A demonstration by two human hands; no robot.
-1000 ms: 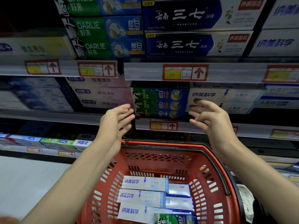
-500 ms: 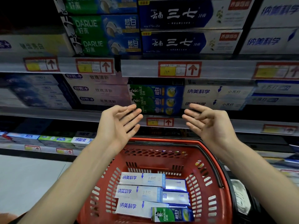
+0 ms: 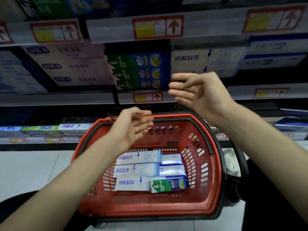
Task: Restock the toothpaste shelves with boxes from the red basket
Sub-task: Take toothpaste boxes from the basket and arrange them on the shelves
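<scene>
On the left, I am watching the left hand hovering over the far rim of the red basket, fingers loosely straight, gripping nothing. Below it and nearer to me, three white boxes are lying side by side on the basket floor, long axes running left to right, with a green box at the right end of the nearest one. Further right, the right hand is hanging higher, in front of the middle shelf, fingers spread and empty. I am judging the left hand nearer the boxes: a reach down and back toward me.
</scene>
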